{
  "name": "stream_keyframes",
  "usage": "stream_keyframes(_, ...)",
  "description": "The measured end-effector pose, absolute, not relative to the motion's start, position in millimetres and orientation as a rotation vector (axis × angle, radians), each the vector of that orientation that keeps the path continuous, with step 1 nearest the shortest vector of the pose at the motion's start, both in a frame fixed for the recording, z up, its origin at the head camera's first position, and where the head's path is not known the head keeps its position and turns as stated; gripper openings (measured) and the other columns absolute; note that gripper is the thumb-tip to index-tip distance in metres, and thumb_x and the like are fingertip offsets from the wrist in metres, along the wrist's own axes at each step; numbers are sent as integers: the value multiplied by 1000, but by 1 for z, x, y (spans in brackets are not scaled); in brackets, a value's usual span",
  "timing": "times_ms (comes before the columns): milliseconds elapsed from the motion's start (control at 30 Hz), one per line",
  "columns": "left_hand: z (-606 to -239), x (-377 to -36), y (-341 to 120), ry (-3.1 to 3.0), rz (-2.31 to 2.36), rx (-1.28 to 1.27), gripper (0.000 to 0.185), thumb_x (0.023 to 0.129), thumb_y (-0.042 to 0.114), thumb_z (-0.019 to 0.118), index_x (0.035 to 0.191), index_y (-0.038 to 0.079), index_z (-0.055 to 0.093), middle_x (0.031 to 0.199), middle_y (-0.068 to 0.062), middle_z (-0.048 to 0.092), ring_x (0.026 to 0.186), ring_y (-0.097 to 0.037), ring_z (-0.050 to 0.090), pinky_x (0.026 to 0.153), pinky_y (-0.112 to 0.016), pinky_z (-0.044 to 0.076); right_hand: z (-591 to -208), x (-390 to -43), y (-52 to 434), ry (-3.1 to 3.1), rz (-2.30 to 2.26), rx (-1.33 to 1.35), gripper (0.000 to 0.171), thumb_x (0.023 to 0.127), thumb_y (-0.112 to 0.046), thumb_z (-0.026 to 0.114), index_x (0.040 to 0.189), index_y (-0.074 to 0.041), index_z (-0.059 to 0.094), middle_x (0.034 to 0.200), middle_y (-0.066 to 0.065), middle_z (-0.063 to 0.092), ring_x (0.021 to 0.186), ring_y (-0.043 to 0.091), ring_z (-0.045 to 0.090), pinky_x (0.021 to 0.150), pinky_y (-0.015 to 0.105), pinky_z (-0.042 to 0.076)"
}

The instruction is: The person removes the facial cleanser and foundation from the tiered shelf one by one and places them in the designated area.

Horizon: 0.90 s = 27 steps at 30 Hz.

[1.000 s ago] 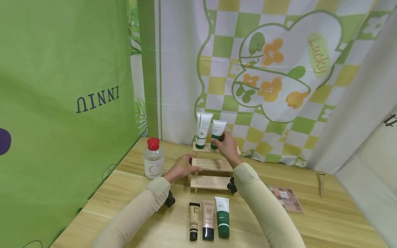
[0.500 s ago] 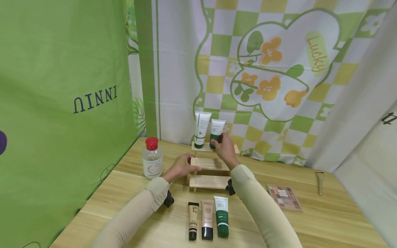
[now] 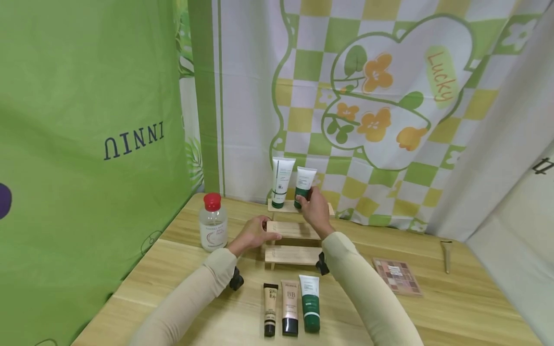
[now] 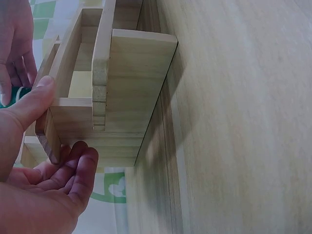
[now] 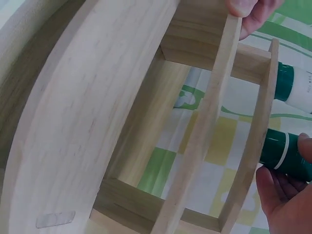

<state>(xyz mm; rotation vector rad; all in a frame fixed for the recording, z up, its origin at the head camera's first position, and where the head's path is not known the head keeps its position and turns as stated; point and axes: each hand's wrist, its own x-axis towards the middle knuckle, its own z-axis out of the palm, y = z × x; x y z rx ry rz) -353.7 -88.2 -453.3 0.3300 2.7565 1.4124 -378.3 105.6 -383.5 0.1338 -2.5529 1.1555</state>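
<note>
Meanwhile right hand (image 3: 317, 211) grips green-capped tube (image 3: 304, 186); left hand (image 3: 253, 234) pinches wooden rack (image 3: 294, 254) beside "BB" tube (image 3: 290, 307).

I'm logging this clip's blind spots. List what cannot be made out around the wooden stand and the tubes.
- Head view: the print on the tall tube and the three lying tubes is too small to read.
- Head view: the right hand covers the short tube's cap.
- Right wrist view: both tubes are cut off by the right edge.
- Left wrist view: the left hand hides part of the wooden stand.
</note>
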Motion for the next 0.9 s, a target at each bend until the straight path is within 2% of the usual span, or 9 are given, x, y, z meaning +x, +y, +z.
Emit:
stream_keyframes(233,-455,-354,-87,2728,1426,312,52,75,33,85,111,4,60,91,-6,61,80,-20,58,70,-31,49,-370,-358,118,-2508,1203,212,38,97,-21,63,121,6,49,109,22,63,98,34,62,82,45,50)
stream_keyframes(567,-452,-357,-87,2763,1418,346,47,76,31,85,107,5,60,91,-6,60,81,-20,55,69,-31,46,-363,-300,142,-2442,1152,446,36,95,-18,65,118,7,52,100,21,65,88,31,64,77,44,54)
stream_keyframes(900,-453,-356,-90,2749,1407,336,50,77,33,84,110,5,60,91,-6,59,80,-20,54,68,-31,46,-379,-249,163,-2535,1212,489,28,93,-14,68,112,4,58,92,13,66,77,19,61,65,27,51)
